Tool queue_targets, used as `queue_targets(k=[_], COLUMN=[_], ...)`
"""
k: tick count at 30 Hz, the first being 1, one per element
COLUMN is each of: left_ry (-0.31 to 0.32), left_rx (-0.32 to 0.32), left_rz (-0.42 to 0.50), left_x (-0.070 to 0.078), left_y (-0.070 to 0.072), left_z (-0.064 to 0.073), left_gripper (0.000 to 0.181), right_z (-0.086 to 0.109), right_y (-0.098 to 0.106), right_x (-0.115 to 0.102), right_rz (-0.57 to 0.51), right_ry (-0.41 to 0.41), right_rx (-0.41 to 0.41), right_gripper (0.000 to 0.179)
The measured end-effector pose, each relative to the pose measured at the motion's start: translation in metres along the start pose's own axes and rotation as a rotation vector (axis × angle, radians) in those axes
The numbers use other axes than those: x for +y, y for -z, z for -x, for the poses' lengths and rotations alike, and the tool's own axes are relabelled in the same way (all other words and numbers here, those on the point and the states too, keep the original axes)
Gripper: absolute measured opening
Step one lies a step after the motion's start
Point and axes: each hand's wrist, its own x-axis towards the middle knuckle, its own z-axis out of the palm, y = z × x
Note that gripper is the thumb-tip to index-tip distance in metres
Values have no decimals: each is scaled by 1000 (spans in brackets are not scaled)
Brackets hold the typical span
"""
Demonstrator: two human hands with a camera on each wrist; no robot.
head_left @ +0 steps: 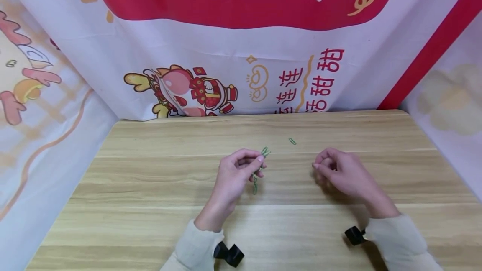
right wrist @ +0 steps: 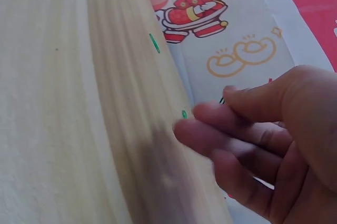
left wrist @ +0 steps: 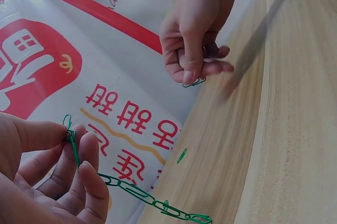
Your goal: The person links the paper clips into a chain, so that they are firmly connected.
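My left hand pinches a chain of linked green paper clips between thumb and fingertips. Part of the chain dangles below that hand, and a clip or two stick up past the fingertips. To the right, my right hand is held over the wooden table, apart from the left. A single green paper clip sits between its thumb and finger, clearest in the left wrist view; the right wrist view mostly hides it behind the fingers. One loose green paper clip lies on the table beyond and between the hands.
The light wooden tabletop ends at a printed white and red cloth hanging along the back. More printed cloth borders the left side. In the right wrist view, green clips show near the table's far edge.
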Motion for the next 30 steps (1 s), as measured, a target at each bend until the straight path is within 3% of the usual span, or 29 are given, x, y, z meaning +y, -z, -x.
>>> queue_targets(k=[9, 12, 16, 21, 24, 30], left_ry=[-2, -2, -3, -2, -1, -13], left_rx=[3, 4, 1, -11, -11, 16], left_rz=[-4, -4, -4, -8, -11, 4], left_x=[-1, -1, -1, -2, -1, 2], left_y=[0, 0, -1, -1, -2, 0], left_z=[0, 0, -1, 0, 0, -1], left_gripper=[18, 17, 17, 18, 18, 22], right_z=[0, -1, -2, -4, -8, -19], right_y=[-10, -12, -16, -20, -25, -37], right_x=[-3, -7, -14, -23, -26, -21], right_rz=[-130, -244, -372, -419, -382, -163], right_ry=[78, 93, 124, 132, 95, 17], right_rx=[33, 39, 87, 155, 158, 137], right_gripper=[8, 12, 17, 17, 14, 8])
